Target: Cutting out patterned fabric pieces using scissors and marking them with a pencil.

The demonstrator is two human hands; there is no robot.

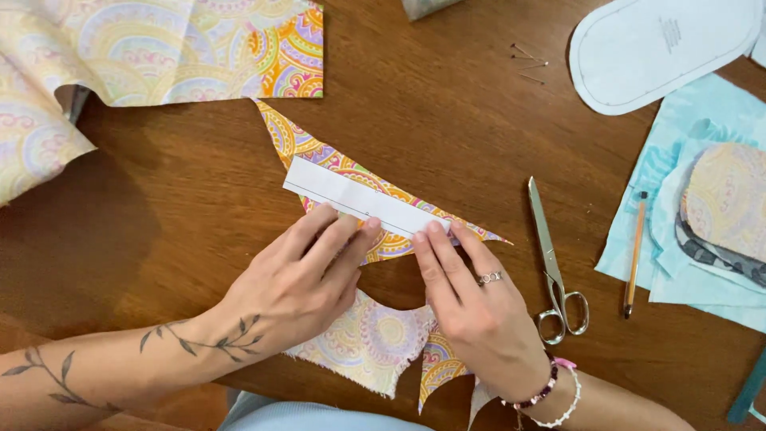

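Table: brown wooden table (199, 199) under everything, bare at the centre left.
Big cloth: large sheet of pastel paisley cotton (144, 56) draped over the far left corner.
Blue stack: pale turquoise fabric pieces (686, 160) at the right edge, with rounded patterned cut-outs on top.
Pattern: white oval paper sole template (662, 48) at the far right.
Scrap: curved orange-and-purple paisley fabric scrap (303, 144) in the middle, in front of me.
Strip: narrow white paper strip (351, 198) lying slantwise on the scrap.
Left hand (295, 287): fingers (351, 235) together, pressing the strip's near edge flat.
Right hand (471, 303): fingers (435, 239) flat on the strip's right end.
Scissors: silver metal scissors (550, 255) just right of my right hand.
Pencil: slim brown pencil (634, 255) beside the blue stack.
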